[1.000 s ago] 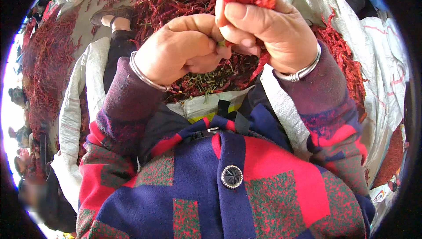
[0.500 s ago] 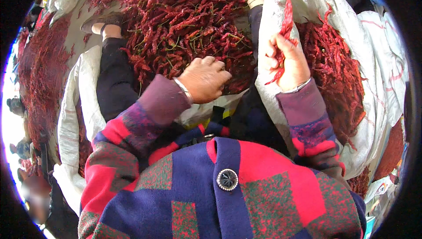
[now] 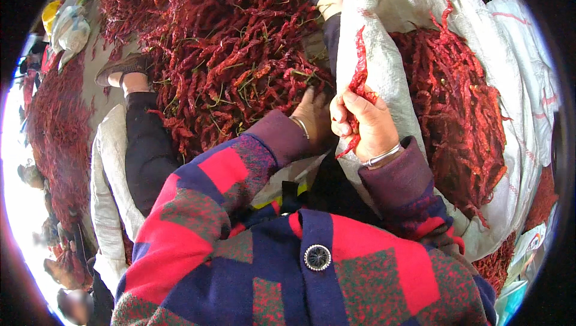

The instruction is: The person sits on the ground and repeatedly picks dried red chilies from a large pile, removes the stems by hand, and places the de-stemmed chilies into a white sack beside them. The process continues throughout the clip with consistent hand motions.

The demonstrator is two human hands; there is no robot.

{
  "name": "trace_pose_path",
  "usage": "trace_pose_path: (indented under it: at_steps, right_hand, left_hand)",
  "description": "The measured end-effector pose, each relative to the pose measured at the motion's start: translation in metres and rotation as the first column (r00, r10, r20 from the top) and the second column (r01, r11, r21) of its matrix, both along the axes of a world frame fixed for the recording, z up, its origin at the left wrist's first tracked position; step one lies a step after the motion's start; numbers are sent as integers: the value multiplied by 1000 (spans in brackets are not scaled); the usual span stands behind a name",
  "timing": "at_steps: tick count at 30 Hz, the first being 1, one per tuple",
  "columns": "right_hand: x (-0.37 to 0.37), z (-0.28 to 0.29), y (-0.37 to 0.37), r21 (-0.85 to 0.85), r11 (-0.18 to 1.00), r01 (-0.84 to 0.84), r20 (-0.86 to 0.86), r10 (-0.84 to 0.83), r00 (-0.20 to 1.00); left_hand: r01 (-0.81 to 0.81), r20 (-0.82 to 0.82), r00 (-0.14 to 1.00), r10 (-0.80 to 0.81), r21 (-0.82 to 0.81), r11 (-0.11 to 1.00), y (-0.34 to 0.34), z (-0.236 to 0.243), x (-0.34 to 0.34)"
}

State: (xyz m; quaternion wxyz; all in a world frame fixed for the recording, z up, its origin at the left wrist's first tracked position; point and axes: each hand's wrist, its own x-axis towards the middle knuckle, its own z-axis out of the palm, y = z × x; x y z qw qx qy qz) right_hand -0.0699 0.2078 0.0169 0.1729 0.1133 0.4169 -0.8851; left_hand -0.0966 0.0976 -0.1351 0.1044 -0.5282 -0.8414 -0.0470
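Note:
Near the white sack my right hand (image 3: 367, 123) is closed on a few dried red chilies (image 3: 360, 65); one long pod sticks up above the fingers and a tip pokes out below. My left hand (image 3: 312, 119) rests at the near right edge of a large heap of dried chilies (image 3: 234, 56), beside my right leg. Its fingers reach forward and look spread, though shadow and pods partly hide the tips. I see nothing held in it. On the right, the open white woven sack (image 3: 375, 2) contains many stemless-looking chilies (image 3: 456, 122).
My legs (image 3: 144, 128) stretch along both sides of the heap. At the left lies another white sack (image 3: 111, 188), with more chilies (image 3: 57, 134) spread on the ground beyond it. A clear plastic bag (image 3: 71, 29) sits at the far left. Folded white sacks (image 3: 528, 68) stand at the far right.
My left hand has moved right, down to the heap's edge beside my right leg. My right hand has come lower and a little left, still holding chilies. The whole view has shifted slightly.

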Motion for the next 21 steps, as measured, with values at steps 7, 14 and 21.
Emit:
trace_pose_path:
  at_steps: [7,14,21]
  right_hand:
    - [-1,-1,-6,38,999,4,13,-5,1000]
    - [-1,-3,-8,125,992,-5,27,2,1000]
    - [1,-9,-18,179,984,-7,57,-4,998]
  left_hand:
    - [-47,216,946,241,-644,763,-28,84,-18]
    - [-306,21,919,393,-587,749,-121,135,-29]
    - [-586,-74,791,607,-374,719,-204,144,3]
